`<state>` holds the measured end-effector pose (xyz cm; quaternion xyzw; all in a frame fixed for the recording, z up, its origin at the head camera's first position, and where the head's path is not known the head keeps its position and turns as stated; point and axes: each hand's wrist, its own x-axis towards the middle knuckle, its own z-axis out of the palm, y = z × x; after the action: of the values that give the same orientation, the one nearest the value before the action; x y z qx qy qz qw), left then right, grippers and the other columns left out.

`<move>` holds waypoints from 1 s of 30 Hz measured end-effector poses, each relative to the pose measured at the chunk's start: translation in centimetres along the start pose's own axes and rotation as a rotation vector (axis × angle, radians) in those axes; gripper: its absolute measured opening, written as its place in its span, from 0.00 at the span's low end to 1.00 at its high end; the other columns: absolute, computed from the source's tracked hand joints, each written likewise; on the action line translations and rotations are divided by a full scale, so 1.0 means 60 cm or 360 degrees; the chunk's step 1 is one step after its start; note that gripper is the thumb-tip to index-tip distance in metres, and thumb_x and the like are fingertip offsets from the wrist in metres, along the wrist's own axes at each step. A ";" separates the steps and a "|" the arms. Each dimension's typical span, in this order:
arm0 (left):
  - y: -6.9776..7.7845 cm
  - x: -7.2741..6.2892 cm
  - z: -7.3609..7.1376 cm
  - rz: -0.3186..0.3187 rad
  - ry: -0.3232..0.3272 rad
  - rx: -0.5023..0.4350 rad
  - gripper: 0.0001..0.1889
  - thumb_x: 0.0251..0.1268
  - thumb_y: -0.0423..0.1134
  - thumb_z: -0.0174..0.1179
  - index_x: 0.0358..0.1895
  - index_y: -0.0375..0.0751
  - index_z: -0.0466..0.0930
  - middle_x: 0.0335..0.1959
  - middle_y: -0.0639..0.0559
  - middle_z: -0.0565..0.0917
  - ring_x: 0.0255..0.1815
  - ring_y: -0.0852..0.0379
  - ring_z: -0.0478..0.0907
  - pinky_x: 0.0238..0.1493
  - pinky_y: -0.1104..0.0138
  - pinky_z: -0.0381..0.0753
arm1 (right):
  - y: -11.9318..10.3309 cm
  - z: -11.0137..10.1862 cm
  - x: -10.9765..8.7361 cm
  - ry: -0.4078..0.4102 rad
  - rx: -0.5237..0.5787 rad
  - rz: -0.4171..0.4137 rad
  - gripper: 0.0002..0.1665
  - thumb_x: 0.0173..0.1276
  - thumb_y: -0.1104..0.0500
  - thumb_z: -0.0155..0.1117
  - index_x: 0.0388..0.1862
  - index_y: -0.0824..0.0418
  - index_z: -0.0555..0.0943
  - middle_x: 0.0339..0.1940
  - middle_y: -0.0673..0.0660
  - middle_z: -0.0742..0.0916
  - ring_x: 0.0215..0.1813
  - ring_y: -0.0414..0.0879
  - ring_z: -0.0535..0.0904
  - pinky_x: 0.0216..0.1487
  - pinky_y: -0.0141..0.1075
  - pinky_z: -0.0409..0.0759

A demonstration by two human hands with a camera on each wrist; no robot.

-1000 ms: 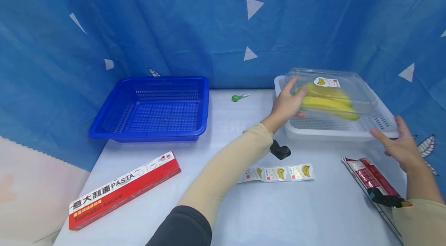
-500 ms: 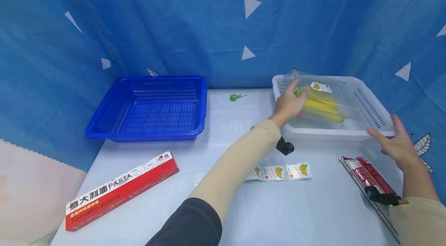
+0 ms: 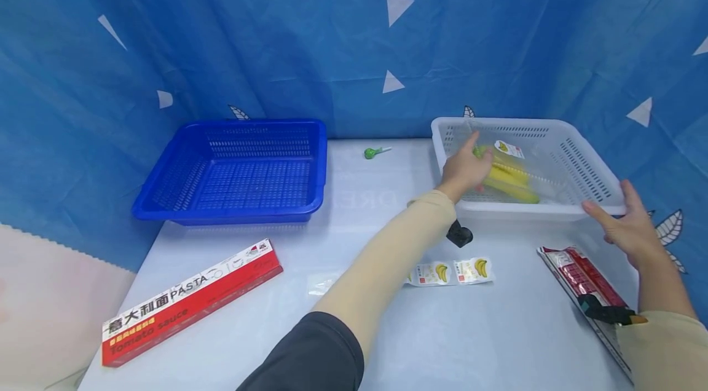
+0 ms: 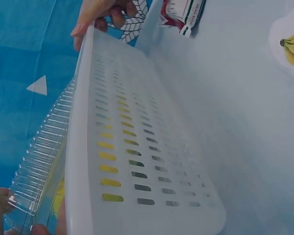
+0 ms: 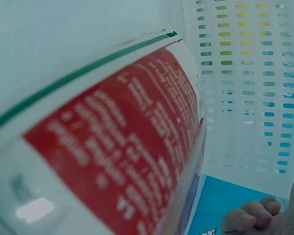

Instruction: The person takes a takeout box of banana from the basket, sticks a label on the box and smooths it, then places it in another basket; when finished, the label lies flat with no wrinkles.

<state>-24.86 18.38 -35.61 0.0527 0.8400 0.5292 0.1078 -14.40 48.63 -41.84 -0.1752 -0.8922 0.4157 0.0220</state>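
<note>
At the back right, my left hand (image 3: 466, 168) grips the left end of a clear plastic box (image 3: 539, 169). Yellow bananas (image 3: 509, 187) show through the box, and a banana label (image 3: 508, 149) is stuck on its lid. The box sits tilted inside a white slotted basket (image 3: 525, 213). My right hand (image 3: 630, 232) holds that basket by its front right corner, thumb at the rim. In the left wrist view, the ribbed edge of the plastic box (image 4: 44, 142) rises above the basket wall (image 4: 81, 147). Some left-hand fingers are hidden by the box and basket.
A blue basket (image 3: 249, 214) stands at the back left, with a green lollipop (image 3: 370, 153) between the baskets. A red pasta box (image 3: 193, 305) lies front left. Several banana stickers (image 3: 472, 271) lie mid-table, partly behind my left forearm. A red-and-white packet (image 3: 581, 280) lies near my right wrist.
My left hand has lowered the plastic box of bananas into the white basket and shifted it slightly, left end first. The right hand has stayed at the basket corner.
</note>
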 end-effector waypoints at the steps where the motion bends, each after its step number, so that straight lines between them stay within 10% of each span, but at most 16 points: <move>1: 0.000 0.002 0.003 -0.0007 -0.0010 0.0026 0.28 0.76 0.59 0.46 0.75 0.81 0.51 0.57 0.54 0.84 0.19 0.50 0.84 0.25 0.65 0.75 | 0.001 0.000 0.000 0.0001 0.0003 0.0001 0.59 0.73 0.38 0.55 0.76 0.37 0.19 0.79 0.75 0.41 0.73 0.83 0.45 0.54 0.79 0.60; 10: 0.002 0.011 0.020 -0.0011 -0.0118 0.0333 0.31 0.75 0.65 0.42 0.76 0.83 0.42 0.59 0.54 0.82 0.07 0.57 0.66 0.15 0.65 0.74 | 0.000 -0.001 -0.007 0.0029 -0.0009 0.0007 0.60 0.72 0.38 0.56 0.76 0.37 0.19 0.80 0.73 0.40 0.73 0.83 0.45 0.53 0.79 0.59; 20: 0.006 0.002 0.024 -0.0027 -0.0107 0.0699 0.41 0.72 0.69 0.39 0.81 0.64 0.31 0.17 0.51 0.77 0.11 0.57 0.65 0.18 0.64 0.69 | -0.006 0.002 -0.005 0.0029 0.0000 -0.0006 0.60 0.72 0.37 0.56 0.76 0.36 0.19 0.80 0.73 0.39 0.74 0.82 0.45 0.53 0.79 0.59; 30: 0.007 -0.014 0.020 -0.0011 -0.0052 0.0865 0.47 0.68 0.70 0.46 0.81 0.51 0.41 0.54 0.48 0.85 0.51 0.55 0.84 0.46 0.66 0.80 | -0.007 0.001 -0.010 0.0022 0.0014 -0.0005 0.60 0.72 0.38 0.57 0.77 0.37 0.20 0.79 0.73 0.40 0.74 0.83 0.44 0.52 0.80 0.58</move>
<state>-23.76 19.47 -35.60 0.0853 0.9495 0.2829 0.1052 -13.96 48.13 -41.52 -0.1766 -0.8905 0.4183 0.0297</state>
